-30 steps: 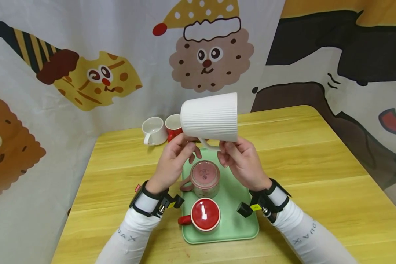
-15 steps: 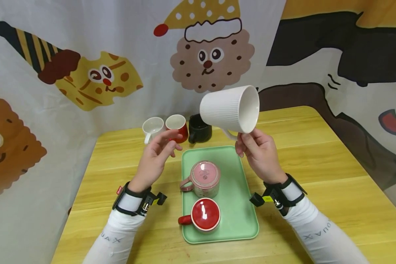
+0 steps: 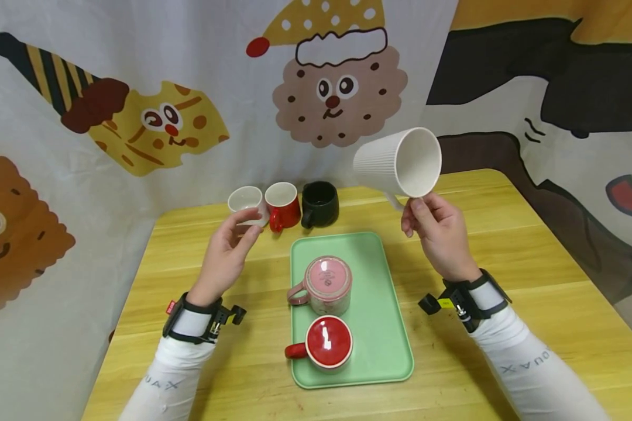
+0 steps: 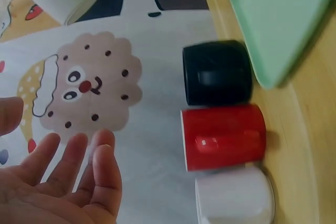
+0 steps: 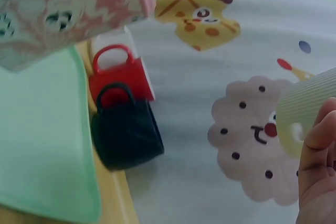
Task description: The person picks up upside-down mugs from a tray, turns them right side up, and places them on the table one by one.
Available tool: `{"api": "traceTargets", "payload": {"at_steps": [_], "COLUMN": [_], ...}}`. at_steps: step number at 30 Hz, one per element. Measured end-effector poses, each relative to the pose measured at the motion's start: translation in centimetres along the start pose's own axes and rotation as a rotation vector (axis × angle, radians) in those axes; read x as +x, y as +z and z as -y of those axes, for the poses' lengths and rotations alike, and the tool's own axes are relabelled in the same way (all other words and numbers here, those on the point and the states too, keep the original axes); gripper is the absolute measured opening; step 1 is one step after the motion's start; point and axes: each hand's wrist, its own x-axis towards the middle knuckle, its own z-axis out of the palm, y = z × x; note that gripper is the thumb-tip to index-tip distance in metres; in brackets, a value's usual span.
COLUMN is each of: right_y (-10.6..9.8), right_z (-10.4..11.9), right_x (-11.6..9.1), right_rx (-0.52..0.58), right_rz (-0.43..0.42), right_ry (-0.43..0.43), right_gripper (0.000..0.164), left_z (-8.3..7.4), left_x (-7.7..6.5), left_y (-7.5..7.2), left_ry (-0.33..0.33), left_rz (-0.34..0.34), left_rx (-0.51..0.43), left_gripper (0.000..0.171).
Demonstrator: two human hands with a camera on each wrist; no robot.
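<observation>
A white ribbed mug [image 3: 384, 161] hangs tilted in the air, its mouth toward the right front, as my right hand [image 3: 445, 237] pinches it low by the rim and handle. To the left, my left hand [image 3: 223, 254] is raised with relaxed, spread fingers and holds nothing; it overlaps a white cup [image 3: 250, 199] in the head view. On the green tray [image 3: 376, 292] two mugs stand upside down, a pink patterned mug [image 3: 328, 286] and a red mug [image 3: 328, 344] in front of it. Both have their handles pointing left.
Behind the tray, a red cup [image 3: 283, 207] and a black mug [image 3: 320, 204] stand upright in a row with the white cup. The wooden table [image 3: 505, 280] ends at a curtain [image 3: 200, 52] printed with cartoon snacks.
My left hand has let go of the white ribbed mug and moved left. My right hand has carried the mug to the right and turned its mouth toward the front.
</observation>
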Motion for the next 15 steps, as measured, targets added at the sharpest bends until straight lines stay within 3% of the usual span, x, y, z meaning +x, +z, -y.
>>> {"api": "traceTargets", "payload": {"at_steps": [10, 15], "right_y": [-2.0, -2.5], "right_z": [-0.9, -1.9], "right_x": [0.6, 1.0], "right_rx": [-0.126, -0.18], "right_rz": [-0.015, -0.042], "right_ry": [0.041, 0.085], "right_gripper": [0.031, 0.029], "left_z": [0.9, 1.7], "left_x": [0.0, -0.2], "left_y": [-0.9, -1.2], "left_ry": [-0.029, -0.019], "left_rz": [0.006, 0.011], "left_rx": [0.141, 0.233], "left_gripper": [0.046, 0.051]}}
